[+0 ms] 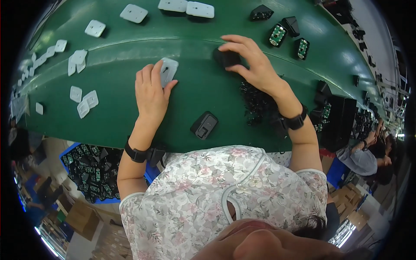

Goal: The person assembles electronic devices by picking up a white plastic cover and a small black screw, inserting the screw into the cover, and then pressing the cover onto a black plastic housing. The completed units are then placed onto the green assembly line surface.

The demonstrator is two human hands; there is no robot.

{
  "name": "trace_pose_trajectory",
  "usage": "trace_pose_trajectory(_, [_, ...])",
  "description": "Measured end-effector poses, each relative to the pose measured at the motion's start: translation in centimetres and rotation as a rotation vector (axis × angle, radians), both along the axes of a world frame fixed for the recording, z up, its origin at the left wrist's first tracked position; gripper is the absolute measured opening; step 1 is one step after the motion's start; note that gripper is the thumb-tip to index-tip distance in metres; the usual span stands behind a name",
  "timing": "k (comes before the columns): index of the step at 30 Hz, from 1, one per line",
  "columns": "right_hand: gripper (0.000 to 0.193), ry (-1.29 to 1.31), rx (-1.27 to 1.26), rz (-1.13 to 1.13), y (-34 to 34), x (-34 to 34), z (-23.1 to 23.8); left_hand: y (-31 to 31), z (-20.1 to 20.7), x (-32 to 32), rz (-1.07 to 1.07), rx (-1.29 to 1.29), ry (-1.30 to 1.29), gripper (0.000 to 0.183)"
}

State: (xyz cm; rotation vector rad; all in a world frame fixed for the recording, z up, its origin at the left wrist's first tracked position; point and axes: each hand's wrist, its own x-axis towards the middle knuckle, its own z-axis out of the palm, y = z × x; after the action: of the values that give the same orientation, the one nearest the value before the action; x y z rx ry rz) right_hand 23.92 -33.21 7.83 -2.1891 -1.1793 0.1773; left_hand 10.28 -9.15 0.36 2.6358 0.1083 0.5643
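My left hand (149, 97) is closed over the edge of a rounded white plastic plate (170, 70); its thumb and fingers lie along the sides, covering part of it. Farther right, my right hand (256, 65) grips a dark plastic housing (225, 58) between thumb and fingers. The palm hides some of that housing. Between my forearms, nearer my body, a black plastic case (204, 125) with a recessed face lies on the green table (186, 104). A heap of small black parts (255, 104) sits under my right wrist.
Black housings with green circuit boards (277, 34) stand at the far right, beside another black housing (261, 13). More white plates (134, 14) are spread along the far side and left. A blue crate (89, 173) full of boards is below the table's left edge. Another person (364, 156) sits at right.
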Motion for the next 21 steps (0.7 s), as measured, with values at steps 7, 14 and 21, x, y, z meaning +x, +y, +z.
trace_pose_trajectory(7, [0.032,-0.199,-0.061,-0.172,-0.2,-2.6,-0.9,0.7,-1.1,0.0,-0.138,-0.202,-0.075,0.053])
trace_pose_trajectory(14, [0.035,-0.238,-0.276,-0.332,1.1,-2.7,-1.5,0.6,-0.9,0.1,-0.218,-0.213,-0.069,0.052])
trace_pose_trajectory(21, [0.03,-0.19,0.005,-0.013,5.4,-3.9,-1.1,2.2,-1.1,-0.9,-0.203,-0.616,-0.129,0.055])
